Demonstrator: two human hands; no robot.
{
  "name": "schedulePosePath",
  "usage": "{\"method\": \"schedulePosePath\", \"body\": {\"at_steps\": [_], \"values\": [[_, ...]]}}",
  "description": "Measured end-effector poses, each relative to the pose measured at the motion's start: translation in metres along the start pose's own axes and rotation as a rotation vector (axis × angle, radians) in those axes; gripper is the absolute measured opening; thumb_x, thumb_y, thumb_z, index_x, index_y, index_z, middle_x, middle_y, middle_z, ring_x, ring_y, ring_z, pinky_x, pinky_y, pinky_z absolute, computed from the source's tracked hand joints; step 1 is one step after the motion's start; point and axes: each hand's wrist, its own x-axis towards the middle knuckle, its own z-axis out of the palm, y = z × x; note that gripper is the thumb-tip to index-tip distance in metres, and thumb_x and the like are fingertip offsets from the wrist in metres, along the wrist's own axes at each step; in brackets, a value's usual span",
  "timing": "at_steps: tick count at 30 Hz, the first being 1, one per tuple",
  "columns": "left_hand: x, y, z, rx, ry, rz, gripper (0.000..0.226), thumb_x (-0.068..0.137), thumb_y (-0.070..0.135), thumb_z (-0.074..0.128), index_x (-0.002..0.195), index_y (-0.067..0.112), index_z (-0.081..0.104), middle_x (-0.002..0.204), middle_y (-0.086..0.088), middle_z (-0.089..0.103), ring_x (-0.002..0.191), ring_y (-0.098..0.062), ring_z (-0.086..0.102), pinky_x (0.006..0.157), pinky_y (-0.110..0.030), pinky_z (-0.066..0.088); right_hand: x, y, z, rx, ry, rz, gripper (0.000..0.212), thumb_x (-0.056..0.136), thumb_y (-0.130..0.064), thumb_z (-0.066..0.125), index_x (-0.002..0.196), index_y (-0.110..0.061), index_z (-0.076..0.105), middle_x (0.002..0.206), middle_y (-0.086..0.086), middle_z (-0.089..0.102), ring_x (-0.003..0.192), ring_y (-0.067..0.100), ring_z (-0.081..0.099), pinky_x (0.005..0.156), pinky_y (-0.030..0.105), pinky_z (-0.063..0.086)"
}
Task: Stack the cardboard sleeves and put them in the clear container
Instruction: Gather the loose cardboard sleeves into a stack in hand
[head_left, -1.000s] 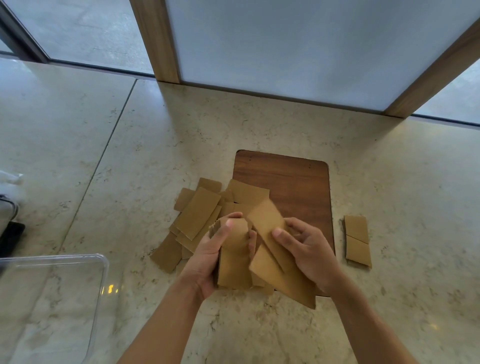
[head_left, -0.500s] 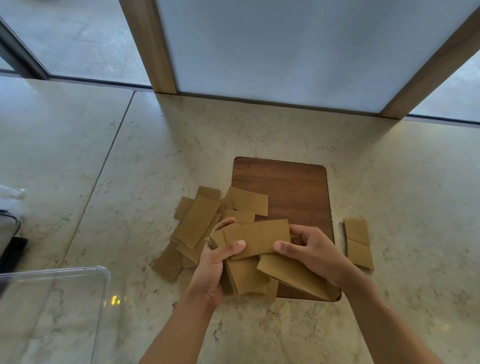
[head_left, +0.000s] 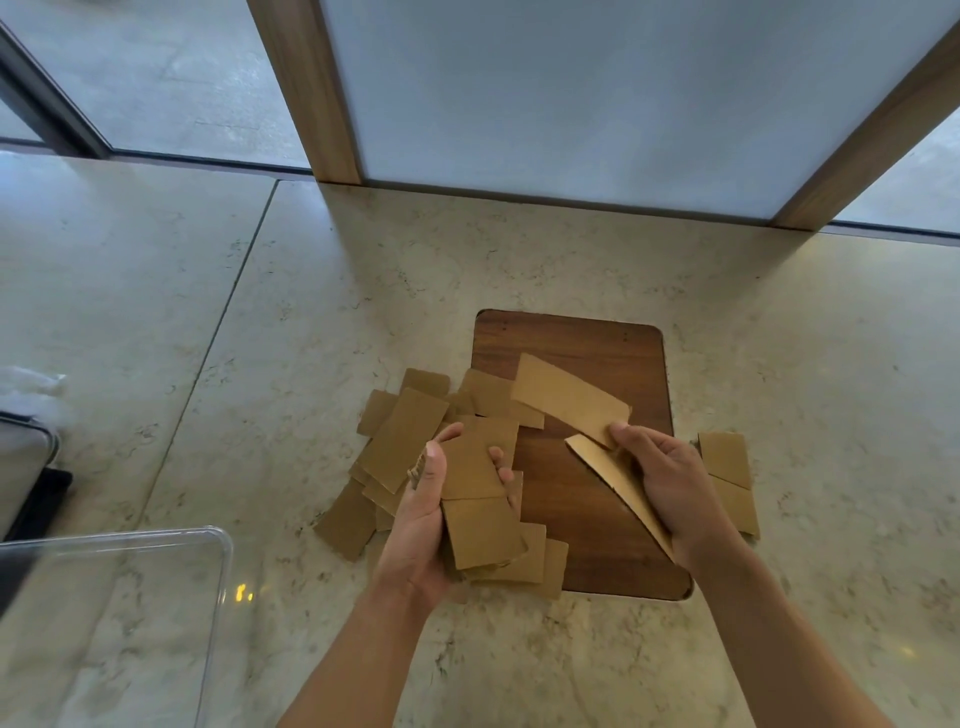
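Note:
My left hand (head_left: 423, 514) grips a small stack of flat brown cardboard sleeves (head_left: 478, 499), held upright over the counter. My right hand (head_left: 670, 478) pinches two more sleeves: one (head_left: 569, 397) fanned up and to the left, another (head_left: 618, 483) pointing down along my palm. Several loose sleeves (head_left: 400, 441) lie scattered on the stone counter left of the hands. Two more sleeves (head_left: 724, 460) lie to the right, partly hidden by my right hand. The clear container (head_left: 218, 551) shows only its corner at the lower left.
A dark wooden board (head_left: 582, 338) lies flat under the hands. Dark objects (head_left: 31, 483) and something white (head_left: 31, 379) sit at the left edge. A window frame with wooden posts (head_left: 306, 93) runs along the back of the counter.
My hands have moved apart. The right hand has drawn its sleeves away to the right of the left hand's stack, and one sleeve now fans upward over the board.

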Motion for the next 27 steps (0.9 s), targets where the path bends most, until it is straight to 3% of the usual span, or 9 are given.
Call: {"method": "schedulePosePath", "body": {"at_steps": [3,6,11,14,18,21,23,25,27], "values": [[0.001,0.0,-0.003,0.011,0.004,0.019,0.044,0.096,0.05,0.071,0.134,0.029,0.064,0.121,-0.021,0.07,0.1,-0.032,0.072,0.09,-0.053,0.059,-0.004,0.001,0.006,0.004,0.017,-0.017,0.041,0.098,-0.043,0.066,0.063,-0.023,0.071,0.06,0.003,0.062,0.05,0.013,0.055,0.048,0.025,0.043],[0.003,-0.003,-0.002,0.041,0.015,0.047,0.045,0.093,0.049,0.073,0.132,0.029,0.064,0.118,-0.021,0.071,0.097,-0.031,0.073,0.088,-0.052,0.061,-0.012,0.001,0.014,-0.009,-0.025,-0.052,0.039,0.099,-0.041,0.065,0.064,-0.026,0.075,0.057,-0.002,0.066,0.046,0.008,0.06,0.043,0.018,0.046],[0.009,-0.002,0.007,0.277,0.146,0.128,0.088,0.068,0.047,0.095,0.143,0.02,0.057,0.128,-0.025,0.071,0.11,-0.044,0.07,0.093,-0.062,0.058,-0.023,0.018,0.046,-0.378,-0.063,-0.075,0.038,0.098,-0.053,0.061,0.081,-0.024,0.079,0.072,-0.002,0.074,0.056,0.006,0.064,0.054,0.018,0.049],[0.018,-0.001,0.007,0.293,0.199,0.154,0.058,0.087,0.014,0.075,0.143,0.009,0.057,0.133,-0.029,0.068,0.113,-0.046,0.069,0.099,-0.068,0.053,-0.029,0.022,0.063,-0.457,-0.267,0.026,0.041,0.097,-0.054,0.063,0.075,-0.024,0.078,0.065,-0.009,0.073,0.051,0.001,0.061,0.048,0.014,0.046],[0.022,0.006,0.005,0.085,0.134,0.128,0.072,0.081,0.001,0.055,0.149,0.025,0.051,0.12,-0.02,0.074,0.108,-0.04,0.074,0.083,-0.054,0.062,-0.025,0.017,0.051,-0.41,-0.512,0.065,0.045,0.094,-0.063,0.061,0.08,-0.024,0.079,0.07,0.001,0.074,0.058,0.008,0.062,0.056,0.018,0.048],[0.021,0.014,-0.001,0.014,0.165,0.191,0.061,0.085,0.003,0.064,0.135,0.037,0.064,0.097,-0.013,0.071,0.083,-0.031,0.07,0.079,-0.052,0.062,-0.016,0.021,0.039,-0.373,-0.251,-0.04,0.061,0.09,-0.072,0.052,0.071,-0.017,0.069,0.061,0.003,0.064,0.053,0.012,0.054,0.055,0.025,0.043],[0.018,0.018,-0.005,0.011,0.174,0.151,0.048,0.088,0.016,0.075,0.129,0.042,0.07,0.093,-0.011,0.065,0.075,-0.026,0.064,0.072,-0.046,0.061,-0.006,0.026,0.037,-0.338,-0.025,-0.093,0.061,0.097,-0.063,0.053,0.071,-0.009,0.064,0.057,-0.007,0.056,0.052,0.009,0.049,0.054,0.025,0.038],[0.015,0.017,-0.004,0.068,0.156,0.058,0.054,0.092,0.029,0.078,0.142,0.04,0.061,0.095,-0.014,0.063,0.077,-0.028,0.062,0.07,-0.044,0.059,0.003,0.028,0.039,-0.348,0.054,-0.133,0.048,0.102,-0.05,0.057,0.074,-0.012,0.069,0.056,-0.013,0.059,0.051,0.001,0.05,0.05,0.017,0.038],[0.012,0.012,0.001,0.18,0.096,0.0,0.042,0.094,0.03,0.071,0.136,0.03,0.065,0.102,-0.021,0.067,0.084,-0.035,0.066,0.075,-0.05,0.061,0.007,0.03,0.043,-0.275,0.029,-0.141,0.034,0.103,-0.041,0.059,0.08,-0.02,0.073,0.066,-0.015,0.07,0.056,-0.001,0.06,0.05,0.015,0.045]]}}
